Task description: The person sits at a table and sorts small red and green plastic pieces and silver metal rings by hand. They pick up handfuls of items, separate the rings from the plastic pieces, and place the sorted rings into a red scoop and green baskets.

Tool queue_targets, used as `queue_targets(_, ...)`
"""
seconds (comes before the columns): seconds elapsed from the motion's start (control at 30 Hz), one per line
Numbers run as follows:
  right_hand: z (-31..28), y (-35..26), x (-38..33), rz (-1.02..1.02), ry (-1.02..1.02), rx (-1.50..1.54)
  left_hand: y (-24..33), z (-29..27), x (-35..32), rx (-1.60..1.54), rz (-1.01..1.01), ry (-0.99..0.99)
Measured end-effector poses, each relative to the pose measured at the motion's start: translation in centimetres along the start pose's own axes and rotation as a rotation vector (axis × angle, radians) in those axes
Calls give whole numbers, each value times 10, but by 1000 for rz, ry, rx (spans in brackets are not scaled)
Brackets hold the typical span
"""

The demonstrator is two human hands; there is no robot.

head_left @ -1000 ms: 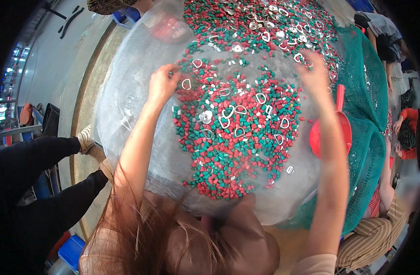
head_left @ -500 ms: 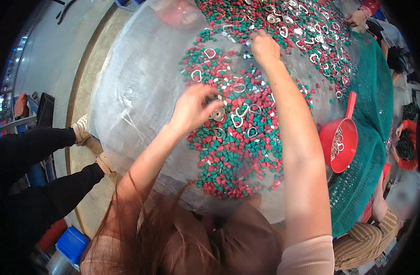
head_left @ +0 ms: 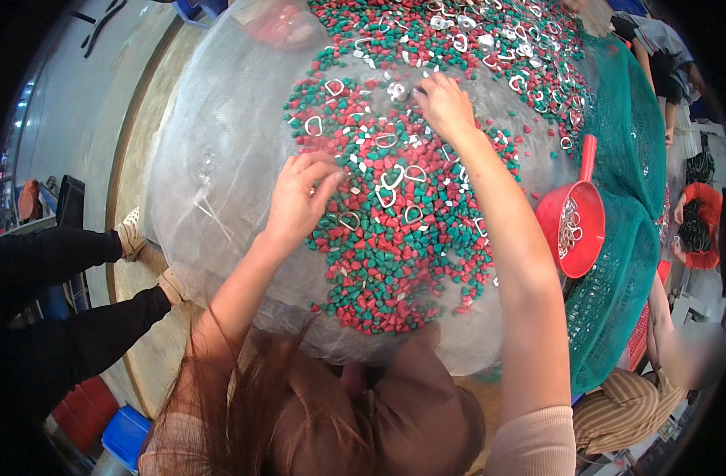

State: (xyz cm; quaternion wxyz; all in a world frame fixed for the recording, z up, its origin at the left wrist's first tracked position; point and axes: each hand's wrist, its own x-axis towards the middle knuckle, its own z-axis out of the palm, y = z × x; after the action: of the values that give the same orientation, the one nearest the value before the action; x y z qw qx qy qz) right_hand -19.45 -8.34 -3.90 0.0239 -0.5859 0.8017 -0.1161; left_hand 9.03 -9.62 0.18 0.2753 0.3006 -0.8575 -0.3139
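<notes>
A heap of small red and green cone-shaped pieces [head_left: 379, 266] covers the sheeted surface, mixed with white chips and metal D-shaped rings [head_left: 386, 140]. At the heap's left edge is my left hand [head_left: 295, 202], fingers curled toward the thumb. A small pale glint shows inside it, too little to name. Farther off, my right hand [head_left: 444, 107] reaches over the pieces with bent, slightly parted fingers, and I see nothing held in them. Just left of its fingertips lies a round metal disc [head_left: 397, 92] with a raised centre.
On the right, a red scoop [head_left: 570, 226] holds several metal rings beside green netting [head_left: 616, 270]. More cones, rings and discs spread across the far side. Translucent sheeting [head_left: 220, 151] lies on the left. Another person's legs [head_left: 85, 309] stand at left; other people sit on the right.
The whole view has shifted, moving the heap left. My right hand has come nearer. The disc formerly beside my left hand no longer shows there; a disc now shows beside my right fingertips.
</notes>
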Motion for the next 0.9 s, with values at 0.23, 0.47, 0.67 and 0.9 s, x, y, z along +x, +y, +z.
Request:
queue_targets(0.23,9,-45,17,204,12,130,-1,9,9,-656,-587,-110)
queue_targets(0.47,-32,-79,-57,266,-232,1398,-6,3,19,-761,-608,-68)
queue_targets(0.67,-64,-79,-144,459,-33,1286,39,7,22,-756,-533,-431)
queue_targets(0.9,-197,-23,-179,282,731,782,-9,-13,16,-257,-360,-184)
